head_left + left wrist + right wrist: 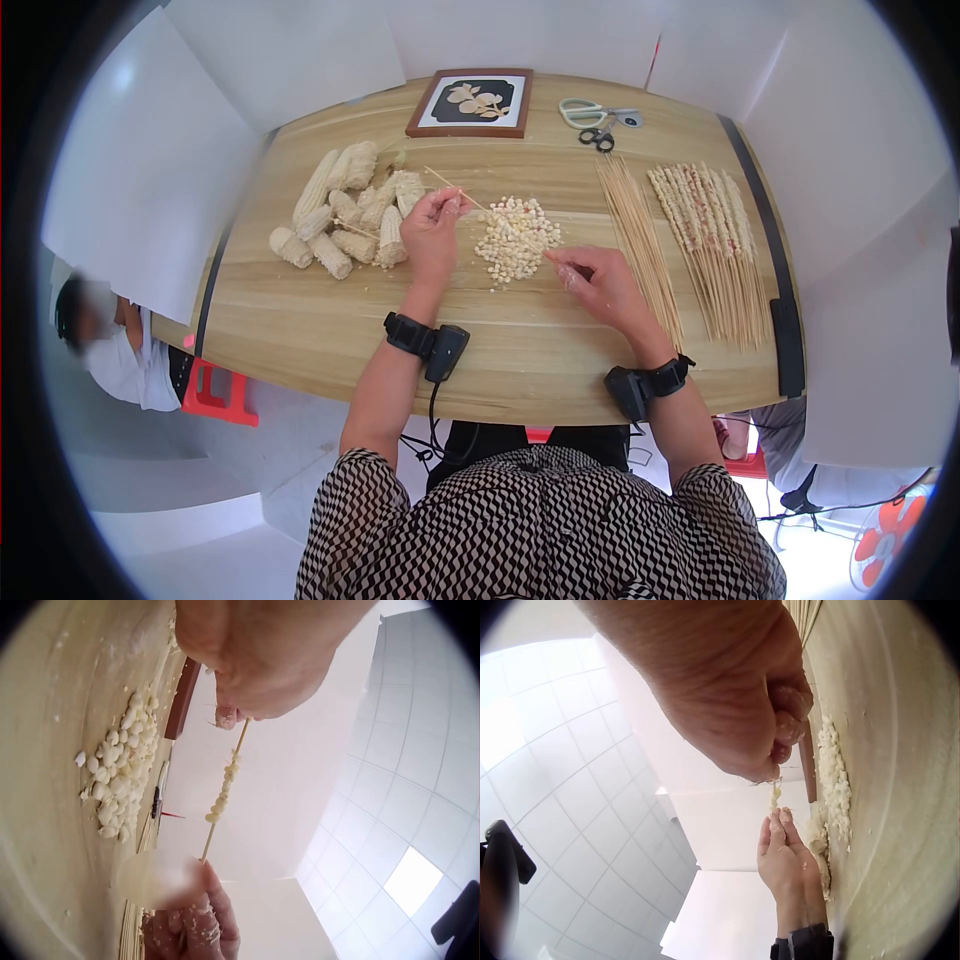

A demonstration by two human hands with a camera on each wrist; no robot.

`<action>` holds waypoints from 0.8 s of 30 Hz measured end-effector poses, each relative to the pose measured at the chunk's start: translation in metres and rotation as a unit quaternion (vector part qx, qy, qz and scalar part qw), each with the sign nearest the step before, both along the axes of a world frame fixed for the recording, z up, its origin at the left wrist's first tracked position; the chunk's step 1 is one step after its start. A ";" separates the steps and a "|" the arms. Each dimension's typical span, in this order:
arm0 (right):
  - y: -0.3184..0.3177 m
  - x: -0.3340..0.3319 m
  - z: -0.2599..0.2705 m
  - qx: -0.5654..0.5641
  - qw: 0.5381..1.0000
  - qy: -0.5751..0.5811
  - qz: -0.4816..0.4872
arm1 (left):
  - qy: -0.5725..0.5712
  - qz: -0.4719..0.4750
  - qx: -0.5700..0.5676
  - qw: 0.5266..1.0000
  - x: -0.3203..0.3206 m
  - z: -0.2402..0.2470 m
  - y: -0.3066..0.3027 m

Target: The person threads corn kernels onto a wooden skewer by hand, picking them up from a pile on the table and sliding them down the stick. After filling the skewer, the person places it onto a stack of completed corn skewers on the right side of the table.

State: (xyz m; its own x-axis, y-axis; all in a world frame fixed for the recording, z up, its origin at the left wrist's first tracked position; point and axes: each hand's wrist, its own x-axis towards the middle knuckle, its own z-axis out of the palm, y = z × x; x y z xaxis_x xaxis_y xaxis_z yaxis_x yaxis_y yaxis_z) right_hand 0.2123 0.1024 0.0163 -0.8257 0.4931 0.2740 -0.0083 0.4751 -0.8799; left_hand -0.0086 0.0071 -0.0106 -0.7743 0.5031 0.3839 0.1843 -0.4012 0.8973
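Note:
A thin bamboo skewer (436, 174) slants between the hands above a pile of loose corn kernels (516, 238). My left hand (432, 232) pinches it, and one end sticks out beyond the fingers. At the other side my right hand (604, 286) holds the skewer between thumb and fingers. Several pale kernels (220, 802) are threaded on the stretch between the hands in the left wrist view. Bits of corn cling to the right fingers (204, 926). The right wrist view shows a short kernel-covered part of the skewer (775, 796) between the fingertips of both hands.
Stripped corn cobs (345, 210) lie at left. Bare skewers (640, 245) and kernel-threaded skewers (708, 250) lie at right. Scissors (598, 115) and a framed picture (425, 105) are at the back. White panels (290, 65) stand around the table (480, 370).

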 end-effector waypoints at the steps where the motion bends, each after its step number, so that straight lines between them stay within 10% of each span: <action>1: 0.000 0.000 0.000 0.006 1.000 0.005 -0.007 | 0.000 -0.003 -0.001 1.000 0.004 0.001 0.001; 16: 0.005 -0.003 -0.007 0.013 0.999 0.020 -0.049 | 0.021 -0.050 -0.051 0.997 0.027 -0.005 0.010; 24: 0.007 -0.003 -0.007 0.013 0.997 0.028 -0.075 | 0.345 0.070 -0.304 0.885 -0.001 -0.001 -0.004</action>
